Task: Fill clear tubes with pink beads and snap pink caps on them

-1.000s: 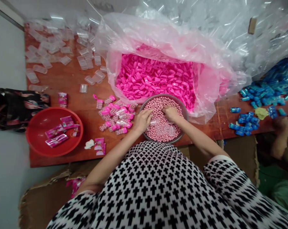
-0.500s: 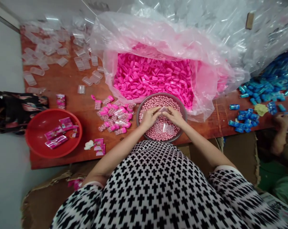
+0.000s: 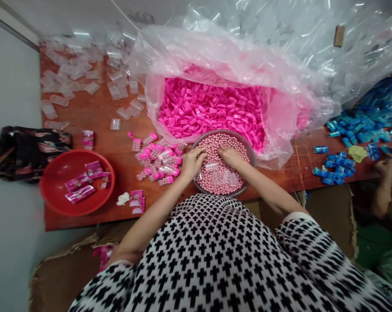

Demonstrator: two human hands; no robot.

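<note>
A grey bowl (image 3: 253,161) full of small pink beads (image 3: 220,145) stands in front of me. My left hand (image 3: 193,163) is at the bowl's left side, fingers curled in; whatever they hold is hidden. Inside the bowl, my right hand (image 3: 230,157) has its fingertips down among the beads, so their grip does not show. Several small clear plastic containers (image 3: 230,177) lie on the beads nearer to me. Left of the bowl is a pile of bead-filled containers with bright pink caps (image 3: 160,160).
Behind the bowl, a large plastic bag (image 3: 276,121) holds loose pink caps (image 3: 212,104). A red basin (image 3: 53,190) with pink packets is at left, and clear containers (image 3: 59,100) lie at back left. Blue containers (image 3: 340,167) are on the right, near another person's hand (image 3: 384,167).
My hands were together over the bowl around a clear piece. Now they are apart: the left has moved to the bowl's left side, the right down into the beads.
</note>
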